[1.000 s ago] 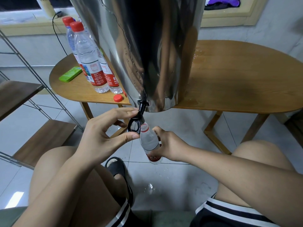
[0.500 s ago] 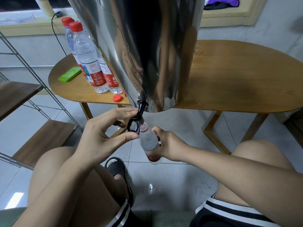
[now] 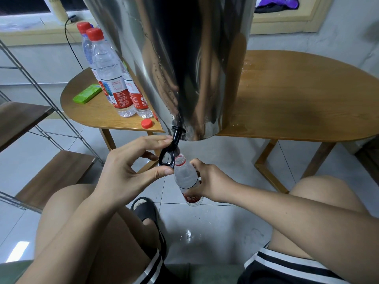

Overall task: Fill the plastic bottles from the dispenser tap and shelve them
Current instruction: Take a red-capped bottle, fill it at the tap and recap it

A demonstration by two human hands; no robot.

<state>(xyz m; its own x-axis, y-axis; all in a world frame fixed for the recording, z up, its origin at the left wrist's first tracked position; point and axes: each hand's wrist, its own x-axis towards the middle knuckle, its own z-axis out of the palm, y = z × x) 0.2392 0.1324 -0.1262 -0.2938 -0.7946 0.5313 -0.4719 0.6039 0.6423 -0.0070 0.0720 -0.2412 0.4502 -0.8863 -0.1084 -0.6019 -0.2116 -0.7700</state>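
A tall steel dispenser (image 3: 184, 64) stands on the wooden table (image 3: 297, 103), its black tap (image 3: 170, 152) hanging over the front edge. My left hand (image 3: 131, 171) pinches the tap's loop lever between thumb and fingers. My right hand (image 3: 211, 181) grips an uncapped clear bottle (image 3: 186, 181) with a red label, tilted with its mouth right under the spout. Three capped bottles (image 3: 110, 78) with red caps stand on the table's left end. A loose red cap (image 3: 146, 123) lies by them.
A green flat case (image 3: 87, 96) lies on the table's left. A metal-framed rack with wooden shelves (image 3: 53, 177) stands at the left. Water drops wet the tiled floor (image 3: 188, 232) between my knees. A black sandal (image 3: 147, 212) is below the bottle.
Hardly anything has moved. Both hands stay where they were, the left on the tap lever and the right holding the bottle under the spout.
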